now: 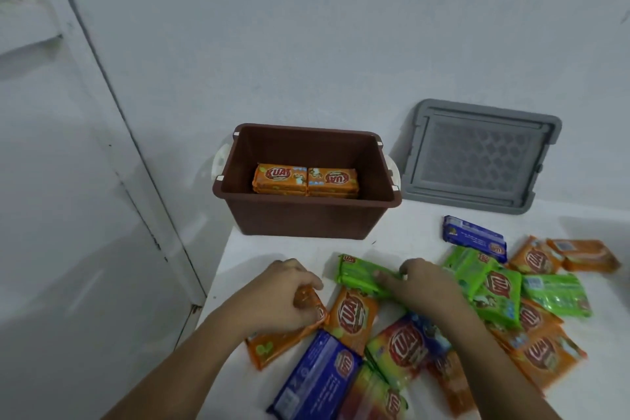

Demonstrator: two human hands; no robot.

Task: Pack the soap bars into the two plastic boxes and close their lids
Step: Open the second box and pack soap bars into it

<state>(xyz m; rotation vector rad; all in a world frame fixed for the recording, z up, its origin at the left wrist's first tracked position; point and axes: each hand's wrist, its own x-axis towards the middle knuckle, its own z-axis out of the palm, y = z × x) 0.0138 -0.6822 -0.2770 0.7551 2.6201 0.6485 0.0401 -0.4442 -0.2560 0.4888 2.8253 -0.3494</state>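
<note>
Two orange soap bars [279, 177] lie end to end in the brown box [306, 205], long axes left to right. On the tabletop [409, 239], your left grip [293, 297] clutches an orange bar [283, 343] and your right grip [426, 283] pinches a green bar [358, 272] that lies crosswise. One grey lid [477, 157] stands right of the box.

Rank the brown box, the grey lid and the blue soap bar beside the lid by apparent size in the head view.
1. brown box, largest, but only narrowly.
2. grey lid, nearly as big; it sits farther back, so this order is unsure.
3. blue soap bar, clearly smallest.
</note>
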